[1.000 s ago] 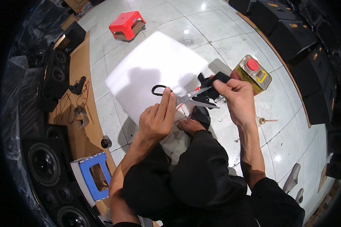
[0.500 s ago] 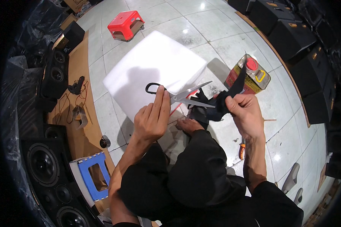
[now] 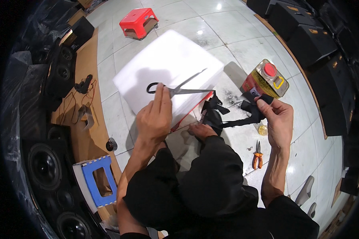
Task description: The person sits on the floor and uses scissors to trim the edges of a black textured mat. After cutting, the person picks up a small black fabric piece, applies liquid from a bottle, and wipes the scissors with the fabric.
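Observation:
In my left hand is a pair of scissors, its two blades spread and pointing right across the white foam-like block. My right hand pinches a crumpled strip of black material between thumb and fingers. The strip trails left toward more black pieces lying by my bare foot and the block's near right edge. Along that lower edge shows a red line. The scissor blades are apart from the strip in my right hand.
A metal can with a red cap stands beyond my right hand. Orange-handled pliers lie on the tiles. A red stool is at the back, a blue-topped stool at left. Black speakers line the left side.
My right hand has moved right, drawing the black strip out away from the scissors. The scissors have shifted left and tilted upward. The pliers have come into fuller view.

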### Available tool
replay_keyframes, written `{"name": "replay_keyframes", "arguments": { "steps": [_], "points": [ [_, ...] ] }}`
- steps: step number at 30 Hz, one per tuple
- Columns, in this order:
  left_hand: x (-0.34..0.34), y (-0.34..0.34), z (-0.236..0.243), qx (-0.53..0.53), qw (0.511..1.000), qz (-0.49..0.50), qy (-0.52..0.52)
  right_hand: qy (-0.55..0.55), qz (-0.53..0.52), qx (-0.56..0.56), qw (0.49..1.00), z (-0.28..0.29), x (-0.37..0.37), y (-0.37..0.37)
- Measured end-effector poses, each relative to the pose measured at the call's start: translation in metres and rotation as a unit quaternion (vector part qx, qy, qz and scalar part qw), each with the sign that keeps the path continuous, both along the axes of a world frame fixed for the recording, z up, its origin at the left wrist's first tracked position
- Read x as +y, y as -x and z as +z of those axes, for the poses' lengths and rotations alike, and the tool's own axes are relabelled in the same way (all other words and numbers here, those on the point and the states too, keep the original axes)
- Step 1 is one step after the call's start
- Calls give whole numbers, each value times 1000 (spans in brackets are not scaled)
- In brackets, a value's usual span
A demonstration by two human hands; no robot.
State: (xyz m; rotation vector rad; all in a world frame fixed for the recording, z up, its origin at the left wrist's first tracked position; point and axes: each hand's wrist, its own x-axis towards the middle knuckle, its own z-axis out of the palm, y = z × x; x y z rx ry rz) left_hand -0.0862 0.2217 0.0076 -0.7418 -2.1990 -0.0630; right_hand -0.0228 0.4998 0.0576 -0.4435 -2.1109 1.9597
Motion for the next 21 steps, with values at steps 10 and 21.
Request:
{"name": "replay_keyframes", "arguments": {
  "steps": [10, 21],
  "points": [
    [14, -8, 10, -12, 1000, -6, 12, -24, 0, 99, 995, -14, -1, -9],
    [26, -6, 8, 47, 996, -61, 36, -341, 344, 187, 855, 21, -33, 61]
  ]
}}
